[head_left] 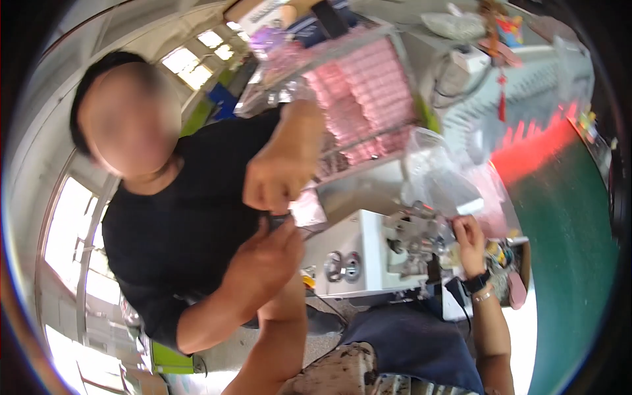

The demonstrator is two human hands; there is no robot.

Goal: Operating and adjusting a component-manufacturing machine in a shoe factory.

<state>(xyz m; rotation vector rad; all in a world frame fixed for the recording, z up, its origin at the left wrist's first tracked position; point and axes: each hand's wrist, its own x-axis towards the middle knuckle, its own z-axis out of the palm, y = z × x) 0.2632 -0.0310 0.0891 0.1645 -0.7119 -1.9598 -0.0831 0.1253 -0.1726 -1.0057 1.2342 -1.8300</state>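
My right hand (469,238), with a dark watch (476,282) and a bracelet on its wrist, is at the right side of a white machine (370,247) with metal parts. Its fingers are curled; what they hold, if anything, is too small to make out. My left forearm (280,336) rises from the lower edge toward a co-worker's two hands. Those hands close around a small black object (279,221), beside or on my arm; I cannot tell which. My left hand is hidden or blurred there. The co-worker (197,197), in a black T-shirt, stands at my left.
Pink packed bundles (368,92) fill a rack behind the machine. A clear plastic bag (434,174) lies beyond my right hand. Small parts sit in a box (525,253) at its right. Red light falls across the green floor (559,263). A cable hangs near my right wrist.
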